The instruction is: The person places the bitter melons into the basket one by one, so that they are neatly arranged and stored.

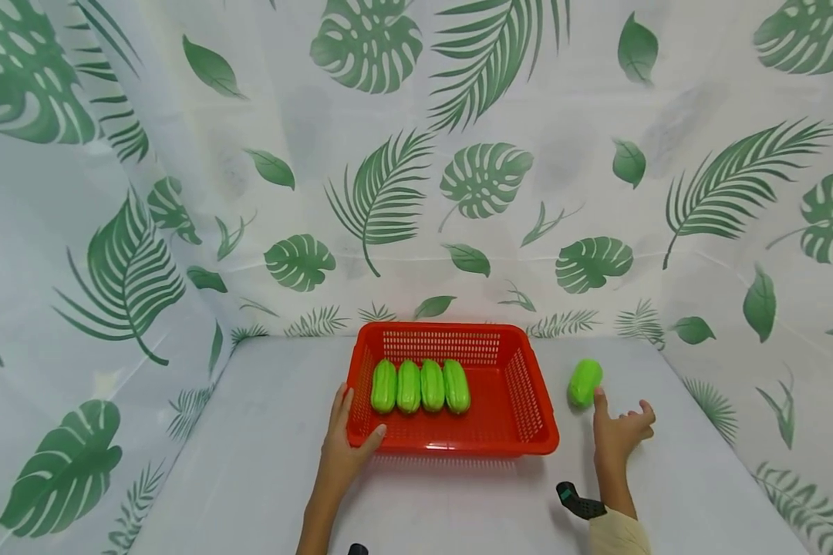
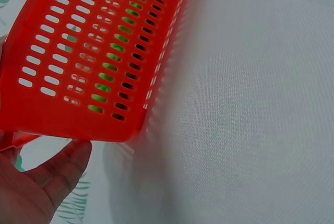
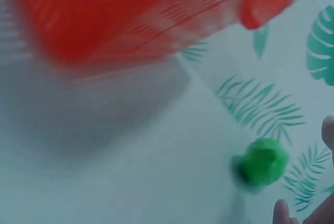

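Observation:
A red perforated plastic basket (image 1: 458, 447) sits on the white table. Inside, toward its left, several bright green, ribbed oblong things (image 1: 432, 385) like small gourds lie side by side. At the basket's front left corner, my left hand (image 1: 343, 455) grips the rim, thumb along the front and fingers on the left side. The left wrist view has this hand (image 2: 44, 185) against the basket wall (image 2: 68, 119). Right of the basket lies one more green gourd-like thing (image 1: 585, 383). Just in front of it is my right hand (image 1: 618, 435), fingers spread and holding nothing.
White cloth (image 1: 250, 478) covers the table. Behind and on both sides hang white curtains (image 1: 403, 193) printed with green leaves. A black wrist camera mount (image 1: 579, 502) sticks out at the right wrist. In the right wrist view the basket (image 3: 130, 15) is blurred.

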The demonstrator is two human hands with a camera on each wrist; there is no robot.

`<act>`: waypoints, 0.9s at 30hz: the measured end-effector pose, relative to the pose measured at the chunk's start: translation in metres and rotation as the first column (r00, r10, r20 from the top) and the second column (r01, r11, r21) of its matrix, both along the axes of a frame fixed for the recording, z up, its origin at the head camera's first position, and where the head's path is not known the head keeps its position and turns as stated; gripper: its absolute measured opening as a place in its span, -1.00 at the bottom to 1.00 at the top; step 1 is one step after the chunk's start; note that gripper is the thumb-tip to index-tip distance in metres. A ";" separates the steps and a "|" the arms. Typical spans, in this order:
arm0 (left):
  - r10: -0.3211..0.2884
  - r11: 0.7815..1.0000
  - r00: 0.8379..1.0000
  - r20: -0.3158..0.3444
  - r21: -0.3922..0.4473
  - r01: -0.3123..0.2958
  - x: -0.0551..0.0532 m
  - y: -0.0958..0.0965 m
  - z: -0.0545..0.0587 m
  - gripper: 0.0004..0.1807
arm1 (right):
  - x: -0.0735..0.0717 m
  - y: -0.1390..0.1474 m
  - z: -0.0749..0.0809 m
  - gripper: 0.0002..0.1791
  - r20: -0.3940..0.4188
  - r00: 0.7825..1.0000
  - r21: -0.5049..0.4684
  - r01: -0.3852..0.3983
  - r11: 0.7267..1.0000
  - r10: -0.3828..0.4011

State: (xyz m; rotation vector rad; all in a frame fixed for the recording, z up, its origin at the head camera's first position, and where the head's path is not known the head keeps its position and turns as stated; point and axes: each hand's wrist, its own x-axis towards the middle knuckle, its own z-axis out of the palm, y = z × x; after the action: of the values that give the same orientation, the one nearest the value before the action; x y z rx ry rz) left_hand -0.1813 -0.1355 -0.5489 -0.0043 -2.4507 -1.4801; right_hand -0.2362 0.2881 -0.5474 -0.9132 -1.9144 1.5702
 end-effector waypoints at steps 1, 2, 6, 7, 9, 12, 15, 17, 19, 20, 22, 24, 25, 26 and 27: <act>0.002 1.000 1.000 0.001 -0.003 -0.002 0.000 0.000 0.000 -0.02 | 0.001 -0.002 -0.006 0.02 -0.005 1.000 0.013 -0.005 1.000 0.006; 0.004 1.000 1.000 0.002 -0.005 -0.004 0.000 0.000 0.000 -0.02 | 0.001 -0.005 -0.011 0.06 -0.007 1.000 0.035 -0.009 0.999 0.010; 0.004 1.000 1.000 0.004 0.005 -0.004 0.000 0.000 0.001 -0.02 | -0.001 -0.016 -0.026 0.22 -0.016 0.999 0.138 -0.030 0.990 0.032; 0.002 1.000 1.000 0.003 0.004 -0.002 0.000 0.000 0.001 -0.02 | -0.002 -0.018 -0.028 0.24 -0.017 0.999 0.159 -0.029 0.987 0.032; -0.004 1.000 1.000 0.002 0.006 0.004 0.000 0.001 0.001 -0.02 | -0.004 -0.022 -0.032 0.25 -0.019 0.999 0.187 -0.024 0.982 0.028; -0.001 1.000 1.000 0.008 0.003 0.001 0.001 0.001 0.001 -0.01 | -0.009 -0.025 -0.037 0.23 -0.012 1.000 0.221 -0.016 0.975 0.019; 0.006 1.000 1.000 0.013 0.001 -0.006 0.001 0.001 0.001 -0.01 | -0.016 -0.027 -0.041 0.21 0.014 1.000 0.257 0.004 0.966 -0.008; 0.009 1.000 1.000 0.017 0.007 -0.009 0.001 0.001 0.002 -0.02 | -0.021 -0.028 -0.043 0.18 0.044 0.999 0.280 0.016 0.960 -0.030; 0.008 1.000 1.000 0.022 0.014 -0.008 0.002 0.002 0.001 -0.02 | -0.026 -0.029 -0.045 0.16 0.088 0.995 0.310 0.019 0.951 -0.048; 0.007 1.000 1.000 0.024 0.016 -0.007 0.002 0.002 0.001 -0.02 | -0.028 -0.030 -0.046 0.14 0.107 0.993 0.324 0.016 0.946 -0.054; 0.002 1.000 1.000 0.027 0.022 -0.003 0.002 0.002 0.001 -0.02 | -0.033 -0.029 -0.048 0.11 0.139 0.989 0.348 0.006 0.937 -0.058; -0.002 1.000 1.000 0.027 0.022 0.002 0.002 0.002 0.001 -0.03 | -0.038 -0.028 -0.049 0.08 0.157 0.985 0.373 0.001 0.928 -0.064; -0.003 1.000 1.000 0.026 0.018 0.003 0.001 0.002 0.000 -0.02 | -0.041 -0.027 -0.050 0.07 0.158 0.985 0.383 0.003 0.924 -0.069; -0.004 1.000 1.000 0.024 0.017 0.004 0.001 0.002 0.000 -0.02 | -0.043 -0.026 -0.050 0.06 0.158 0.985 0.392 0.004 0.920 -0.072; -0.004 1.000 1.000 0.022 0.017 0.004 0.002 0.002 0.000 -0.02 | -0.046 -0.025 -0.051 0.05 0.157 0.985 0.400 0.007 0.917 -0.076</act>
State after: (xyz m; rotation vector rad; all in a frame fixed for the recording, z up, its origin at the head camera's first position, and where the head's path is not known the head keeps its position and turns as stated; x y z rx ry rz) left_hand -0.1797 -0.1332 -0.5487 0.0100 -2.4564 -1.5108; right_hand -0.2817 0.2630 -0.5981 -0.9206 -2.2075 1.0427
